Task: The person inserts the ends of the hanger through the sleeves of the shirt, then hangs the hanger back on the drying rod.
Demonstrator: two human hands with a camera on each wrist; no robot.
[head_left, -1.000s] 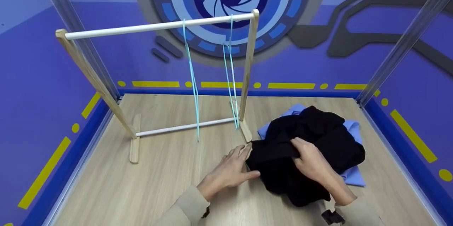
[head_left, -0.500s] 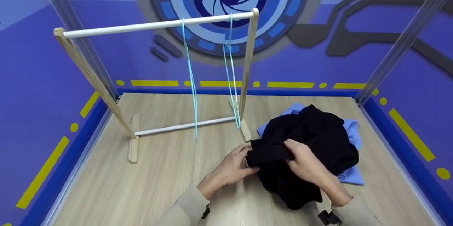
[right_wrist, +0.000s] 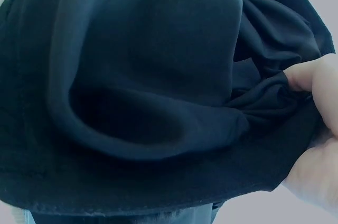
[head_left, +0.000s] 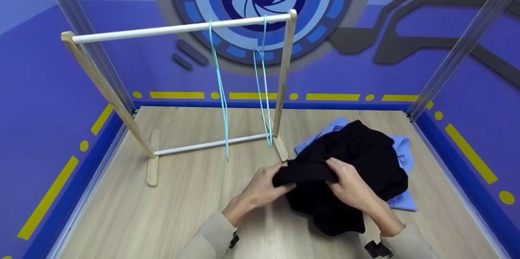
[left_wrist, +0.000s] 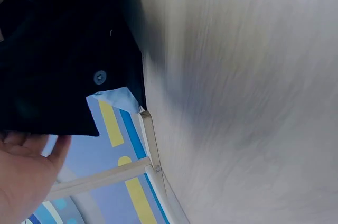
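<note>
A black garment (head_left: 361,149) lies bunched on the wooden table, with a dark button (left_wrist: 100,77) showing in the left wrist view. My left hand (head_left: 260,188) pinches its near-left edge, thumb in front and fingers tucked behind the cloth. Farther right along that same raised edge, my right hand (head_left: 351,186) grips a fold; its fingertips are hidden by fabric. In the right wrist view the black cloth sags in a loose fold beside that hand. Beneath the black garment, a light blue cloth (head_left: 404,200) peeks out at the right and back.
A small wooden rack (head_left: 284,72) stands to the left, with a white top rail (head_left: 174,29). Two thin turquoise hangers, a nearer one (head_left: 221,88) and one by the right post (head_left: 266,88), hang from it. Blue printed walls (head_left: 406,76) enclose the table (head_left: 195,202).
My left hand has gone from lying at the garment's edge to pinching it. The edge is lifted slightly and drawn left, and my right hand has shifted a little left.
</note>
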